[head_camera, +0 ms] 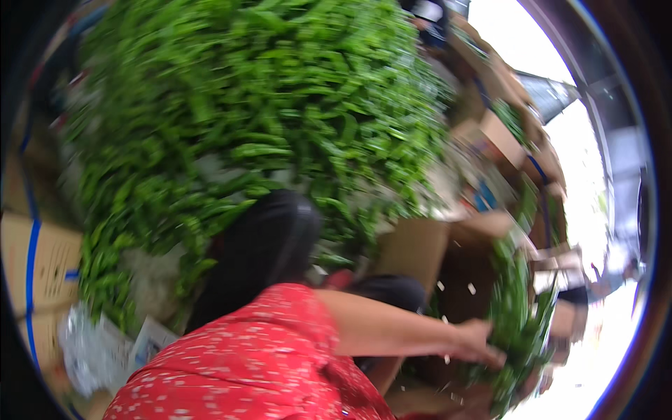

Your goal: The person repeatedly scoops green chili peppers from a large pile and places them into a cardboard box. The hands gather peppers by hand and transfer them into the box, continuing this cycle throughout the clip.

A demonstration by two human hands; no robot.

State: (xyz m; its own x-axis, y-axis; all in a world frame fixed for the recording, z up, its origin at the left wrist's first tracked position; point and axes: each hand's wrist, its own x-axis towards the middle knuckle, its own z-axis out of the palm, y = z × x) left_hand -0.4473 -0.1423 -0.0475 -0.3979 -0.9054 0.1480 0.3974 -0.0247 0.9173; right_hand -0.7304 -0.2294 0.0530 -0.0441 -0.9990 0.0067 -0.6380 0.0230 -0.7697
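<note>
My left hand (478, 342) reaches across to the right, its fingers against a blurred mass of long green peppers (512, 310). These peppers stand at the far side of an open cardboard box (420, 247) whose inside is dark. Low in the picture, a blurred, shadowed shape that looks like my right hand (470, 404) is close to the same peppers; its fingers cannot be made out. Whether either hand grips any peppers is unclear. A large heap of green peppers (273, 94) spreads in front of my dark-trousered knees (275, 236).
Cardboard boxes with blue bands (44, 262) stand at the left, near a clear plastic bag (86, 349). More open boxes (501, 139), some holding green produce, line the right. Part of another person (433, 26) shows at the top right. Pale sheeting (155, 273) shows among the peppers.
</note>
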